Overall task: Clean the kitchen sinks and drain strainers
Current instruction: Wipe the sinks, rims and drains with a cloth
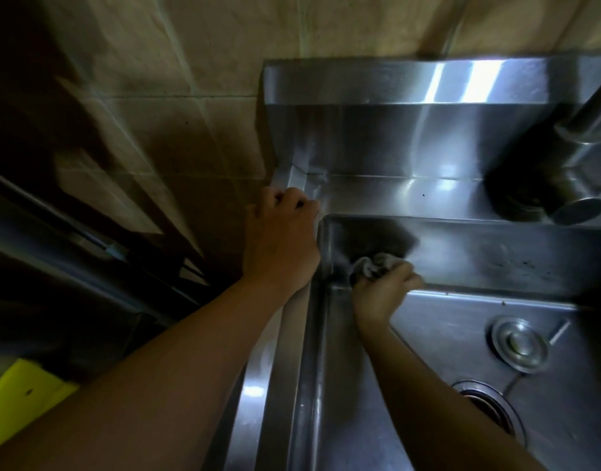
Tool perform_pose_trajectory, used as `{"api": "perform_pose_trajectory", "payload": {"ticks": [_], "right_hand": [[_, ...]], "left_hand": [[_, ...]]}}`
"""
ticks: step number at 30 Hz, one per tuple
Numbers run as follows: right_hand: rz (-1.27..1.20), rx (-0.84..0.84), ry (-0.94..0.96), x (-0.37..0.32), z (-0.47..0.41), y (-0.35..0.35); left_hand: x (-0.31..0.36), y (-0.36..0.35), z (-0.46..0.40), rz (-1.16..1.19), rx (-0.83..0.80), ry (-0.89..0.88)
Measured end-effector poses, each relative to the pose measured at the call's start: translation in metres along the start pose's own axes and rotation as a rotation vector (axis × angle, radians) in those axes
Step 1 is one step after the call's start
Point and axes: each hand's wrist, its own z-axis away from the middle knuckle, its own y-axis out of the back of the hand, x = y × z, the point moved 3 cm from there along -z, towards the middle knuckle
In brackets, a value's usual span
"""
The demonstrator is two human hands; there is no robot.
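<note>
A stainless steel sink point(462, 256) fills the right half of the view. My right hand point(382, 294) grips a crumpled grey cloth point(374, 266) and holds it against the basin's far left corner, where back wall and left wall meet. My left hand point(282, 232) rests on the sink's left rim point(294, 334) near the back corner, fingers curled over the edge. A round metal drain strainer point(518, 343) lies on the basin floor to the right. The open drain hole point(489, 409) sits just in front of it.
A metal faucet point(577, 144) juts in from the upper right above the back ledge. The steel backsplash point(394, 83) rises behind the sink against a tiled wall. Dark rails and a yellow object point(24, 399) lie in the gap left of the sink.
</note>
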Motion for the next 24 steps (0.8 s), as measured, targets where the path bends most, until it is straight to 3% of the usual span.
{"api": "perform_pose_trajectory", "payload": {"ticks": [5,10,19,24], "right_hand": [[-0.088,-0.245,0.215,-0.016,0.034,-0.033],[-0.126,-0.121,0.213,-0.011,0.016,-0.014],[0.017,0.238,-0.137,0.073,-0.071,0.074],[0.090,0.238,-0.366,0.068,-0.071,0.063]], "left_hand": [[0.001,-0.002,0.001,-0.023,0.051,-0.006],[0.000,-0.002,0.002,-0.021,0.048,-0.004],[-0.001,-0.002,0.001,-0.005,0.025,0.003],[0.000,-0.001,0.001,0.001,0.043,0.004]]}}
